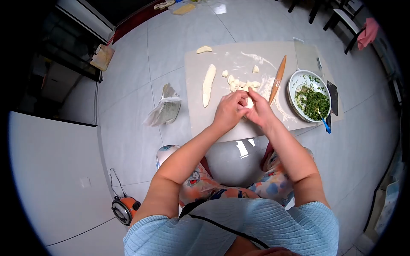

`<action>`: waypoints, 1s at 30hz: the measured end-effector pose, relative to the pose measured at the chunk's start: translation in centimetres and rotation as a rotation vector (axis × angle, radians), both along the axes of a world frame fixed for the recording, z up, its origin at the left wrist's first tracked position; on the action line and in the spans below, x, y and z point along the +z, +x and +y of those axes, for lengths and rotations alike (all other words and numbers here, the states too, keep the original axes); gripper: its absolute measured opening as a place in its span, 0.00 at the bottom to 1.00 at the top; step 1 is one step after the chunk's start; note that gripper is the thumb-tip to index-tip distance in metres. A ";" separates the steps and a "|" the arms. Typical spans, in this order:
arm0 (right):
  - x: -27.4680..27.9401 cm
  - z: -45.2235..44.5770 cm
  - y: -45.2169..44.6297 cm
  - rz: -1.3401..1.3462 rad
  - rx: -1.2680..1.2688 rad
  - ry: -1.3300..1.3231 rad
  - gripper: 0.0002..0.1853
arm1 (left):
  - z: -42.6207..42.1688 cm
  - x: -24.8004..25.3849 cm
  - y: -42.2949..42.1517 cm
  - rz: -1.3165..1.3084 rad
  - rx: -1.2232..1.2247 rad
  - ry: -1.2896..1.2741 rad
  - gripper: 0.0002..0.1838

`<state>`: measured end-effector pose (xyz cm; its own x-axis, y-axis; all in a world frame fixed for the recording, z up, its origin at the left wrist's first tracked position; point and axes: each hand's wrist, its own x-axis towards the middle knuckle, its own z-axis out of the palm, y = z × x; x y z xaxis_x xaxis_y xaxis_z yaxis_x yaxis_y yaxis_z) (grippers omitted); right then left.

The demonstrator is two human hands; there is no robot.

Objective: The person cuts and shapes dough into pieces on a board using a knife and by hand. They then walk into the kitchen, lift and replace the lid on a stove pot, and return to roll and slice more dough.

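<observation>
Head camera: worn up on the brow, the sole view, peering forward and steeply down.
Blue shirt (pixel 290 226): nearest, filling the bottom edge.
Pale board (pixel 197 119): mid-frame, arm's reach away, seen from above.
Chair (pixel 346 20): farther off, upper right.
Floor (pixel 128 132): spread wide, seams bowed, corners rounding into black.

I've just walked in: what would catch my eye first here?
Probably the white bowl of chopped greens at the board's right side, a blue handle jutting over its rim. Next, the left hand and right hand meeting around a white dough piece near the board's front edge. A wooden rolling pin lies left of the bowl.
</observation>
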<state>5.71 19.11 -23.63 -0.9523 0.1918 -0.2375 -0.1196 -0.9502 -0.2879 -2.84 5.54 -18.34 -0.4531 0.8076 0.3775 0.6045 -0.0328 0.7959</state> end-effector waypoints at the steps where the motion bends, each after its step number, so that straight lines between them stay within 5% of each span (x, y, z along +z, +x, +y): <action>1: 2.2 -1.4 -0.4 -0.277 -0.134 0.031 0.20 | 0.2 0.2 0.1 -0.047 -0.030 -0.047 0.16; 4: 2.2 -2.1 -0.6 -0.171 -0.096 0.217 0.22 | 1.9 -0.1 -0.7 -0.271 0.225 0.004 0.15; 6: 2.5 -3.0 -1.1 -0.188 -0.073 0.200 0.25 | 3.1 -0.3 -0.6 -0.166 0.279 0.011 0.20; 8: 2.5 -3.4 -1.3 0.051 0.068 -0.012 0.31 | 4.1 -0.9 0.6 0.450 0.156 0.008 0.25; 12: -0.3 -2.7 -0.7 0.164 0.007 0.077 0.40 | 4.6 -0.4 3.6 0.318 -0.100 0.005 0.35; 14: -0.2 -3.3 -1.4 0.019 0.195 1.234 0.41 | 5.2 -0.8 2.2 0.319 -0.067 -0.030 0.38; 16: 2.0 -3.8 -1.1 0.045 -0.050 0.159 0.41 | 5.5 -1.7 0.0 0.378 0.096 -0.111 0.40; 17: 3.1 -2.6 -0.7 0.031 0.045 -0.032 0.41 | 5.4 -2.2 -0.5 0.429 0.124 -0.083 0.39; 21: 0.9 -2.8 -0.6 0.093 -0.043 -0.016 0.42 | 4.6 0.3 4.2 0.375 -0.052 0.003 0.38; 24: 3.5 -5.2 -1.2 -0.073 -0.033 0.202 0.44 | 5.6 -0.3 0.6 0.198 0.114 -0.073 0.38; 28: 3.5 -2.4 -1.0 0.077 0.056 0.006 0.39 | 4.1 -0.9 0.8 0.492 0.118 -0.080 0.41; 30: 0.9 -2.0 -1.0 0.079 -0.036 -0.001 0.42 | 4.4 -1.5 2.4 0.400 0.050 0.098 0.41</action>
<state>4.69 17.09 -22.68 -0.9606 0.2258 -0.1621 -0.1758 -0.9453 -0.2749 -0.46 9.96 -19.81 -0.2923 0.7400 0.6058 0.8685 -0.0598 0.4921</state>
